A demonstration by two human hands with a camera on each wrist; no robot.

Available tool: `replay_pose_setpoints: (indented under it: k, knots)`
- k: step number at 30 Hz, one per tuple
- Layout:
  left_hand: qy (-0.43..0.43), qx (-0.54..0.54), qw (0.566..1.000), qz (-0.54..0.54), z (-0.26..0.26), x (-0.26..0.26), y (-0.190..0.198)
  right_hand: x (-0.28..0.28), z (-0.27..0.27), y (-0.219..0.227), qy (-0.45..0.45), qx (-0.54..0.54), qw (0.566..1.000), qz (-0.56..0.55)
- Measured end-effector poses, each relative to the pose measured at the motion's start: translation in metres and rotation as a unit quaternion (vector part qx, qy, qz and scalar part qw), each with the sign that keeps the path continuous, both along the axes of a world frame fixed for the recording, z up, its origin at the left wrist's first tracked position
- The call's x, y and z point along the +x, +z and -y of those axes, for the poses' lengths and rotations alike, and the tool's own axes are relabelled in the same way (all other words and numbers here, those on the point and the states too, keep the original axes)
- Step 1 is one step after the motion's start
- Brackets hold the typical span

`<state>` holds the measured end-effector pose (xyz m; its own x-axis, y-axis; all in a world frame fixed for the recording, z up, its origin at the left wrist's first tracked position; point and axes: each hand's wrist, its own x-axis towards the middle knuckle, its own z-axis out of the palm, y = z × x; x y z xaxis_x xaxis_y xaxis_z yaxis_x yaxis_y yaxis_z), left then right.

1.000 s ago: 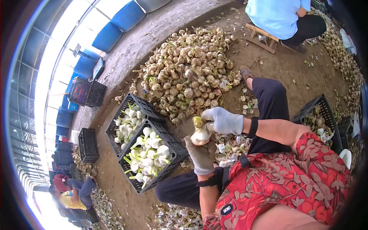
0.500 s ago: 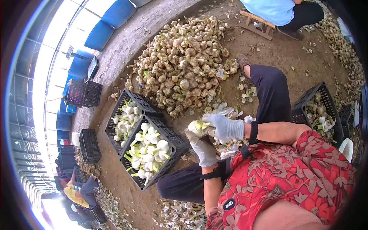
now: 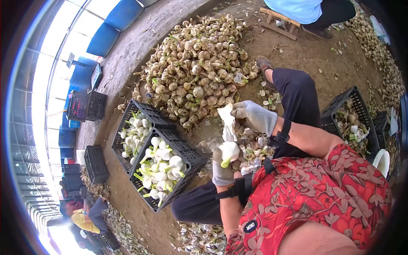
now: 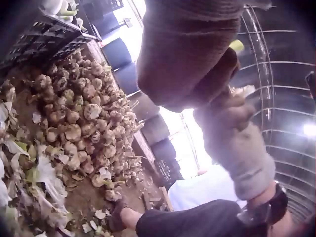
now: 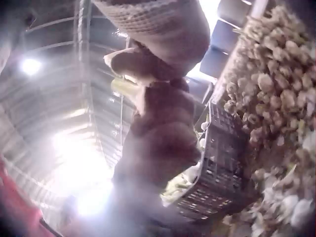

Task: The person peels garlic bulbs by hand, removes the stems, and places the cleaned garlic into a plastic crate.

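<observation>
My gloved left hand (image 3: 223,171) grips a clean white garlic bulb (image 3: 230,152), its short green stem pointing down toward me in the head view. Just above it, my gloved right hand (image 3: 258,117) pinches a strip of pale garlic skin (image 3: 228,123) that hangs close over the bulb. In the left wrist view the back of the left glove (image 4: 187,59) hides most of the bulb, and only the cut stem (image 4: 237,46) shows past it. Both gloves overlap in the right wrist view, the right glove (image 5: 163,37) uppermost.
A large heap of unpeeled garlic (image 3: 195,68) lies ahead. Left of my hands, a black crate (image 3: 187,146) holds white bulbs, with another crate (image 3: 159,111) behind it. Loose skins (image 3: 255,146) litter the ground by my legs. A crate (image 3: 361,110) stands at right; a person sits on a stool (image 3: 280,23).
The hands were together on the bulb and have parted. The right hand has drawn skin up and away, leaving the bulb white in the left hand, its stem now toward me.
</observation>
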<state>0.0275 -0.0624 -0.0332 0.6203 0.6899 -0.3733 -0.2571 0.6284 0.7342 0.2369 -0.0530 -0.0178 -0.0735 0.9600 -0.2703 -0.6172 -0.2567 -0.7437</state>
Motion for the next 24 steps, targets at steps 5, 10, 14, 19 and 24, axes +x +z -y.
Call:
replay_pose_setpoints:
  k: [5, 10, 14, 19, 24]
  knots:
    - [-0.067, -0.009, 0.996, 0.058, 0.0, -0.003, -0.014, 0.003, -0.021, 0.0, -0.019, -0.004, 0.993, 0.114]
    - [-0.109, 0.059, 0.992, 0.014, 0.002, -0.006, -0.017, 0.025, -0.039, -0.031, -0.002, 0.119, 0.874, 0.472]
    - [-0.069, 0.031, 0.997, -0.018, 0.004, -0.017, -0.029, 0.01, -0.012, 0.008, 0.19, 0.165, 0.777, 0.577]
    - [-0.065, -0.049, 0.997, 0.002, 0.001, -0.018, -0.035, -0.011, 0.001, 0.043, 0.336, 0.127, 0.843, 0.401]
    - [-0.025, -0.014, 1.0, 0.009, 0.014, -0.01, -0.014, -0.015, 0.003, 0.024, 0.36, 0.026, 0.905, 0.223]
